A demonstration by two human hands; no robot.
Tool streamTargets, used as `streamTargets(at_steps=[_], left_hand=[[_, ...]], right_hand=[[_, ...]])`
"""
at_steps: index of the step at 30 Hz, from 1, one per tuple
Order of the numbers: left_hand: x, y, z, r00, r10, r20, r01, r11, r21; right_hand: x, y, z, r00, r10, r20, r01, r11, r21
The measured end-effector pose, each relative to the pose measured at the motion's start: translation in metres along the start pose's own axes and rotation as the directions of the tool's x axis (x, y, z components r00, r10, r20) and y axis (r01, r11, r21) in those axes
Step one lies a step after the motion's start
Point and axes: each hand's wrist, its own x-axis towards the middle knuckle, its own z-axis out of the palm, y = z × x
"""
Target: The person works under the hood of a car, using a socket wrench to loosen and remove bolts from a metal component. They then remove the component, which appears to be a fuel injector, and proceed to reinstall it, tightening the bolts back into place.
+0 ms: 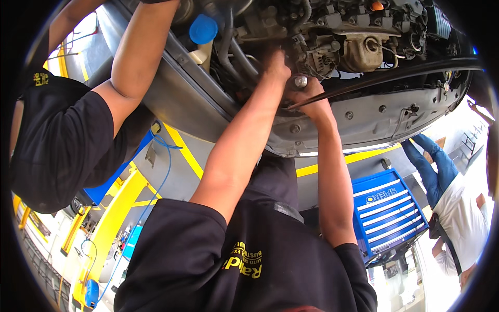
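Both my arms reach into the open engine bay of a car, over its front edge. My left hand [276, 65] is down beside the black hoses [242, 58] and the engine; motion blurs it and its fingers are hidden. Just nearer and to the right, my right hand [312, 98] is closed around a tool with a shiny rounded metal end [300, 81]; the rest of that tool is out of sight. A long black strip [384, 79] runs from beside my right hand toward the far right. The engine [358, 49] lies right of both hands.
A co-worker's arm [143, 62] reaches over the car's left side, near a blue reservoir cap [203, 29]. The grey front panel [353, 117] lies under my right wrist. Behind stand a blue tool chest [387, 208], a yellow frame [117, 213] and a person in white [460, 218].
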Motion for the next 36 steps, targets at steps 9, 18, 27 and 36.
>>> streamTargets(at_steps=[9,18,27,36], left_hand=[[0.003,-0.003,0.013,0.999,-0.041,-0.009,0.040,0.998,-0.048],[0.021,0.009,0.000,0.994,-0.007,0.105,-0.032,0.933,0.358],[-0.012,0.046,0.026,0.966,-0.027,0.256,-0.257,-0.018,0.966],[0.039,0.080,0.009,0.785,-0.494,0.373,-0.582,-0.795,0.171]], right_hand=[[-0.002,-0.015,-0.013,0.965,0.169,0.200,-0.240,0.876,0.417],[-0.004,-0.035,-0.008,0.972,0.235,-0.028,-0.224,0.953,0.204],[-0.014,-0.027,-0.003,0.994,0.067,-0.092,-0.067,0.998,-0.002],[-0.010,-0.029,0.000,0.992,0.093,-0.082,-0.103,0.986,-0.129]])
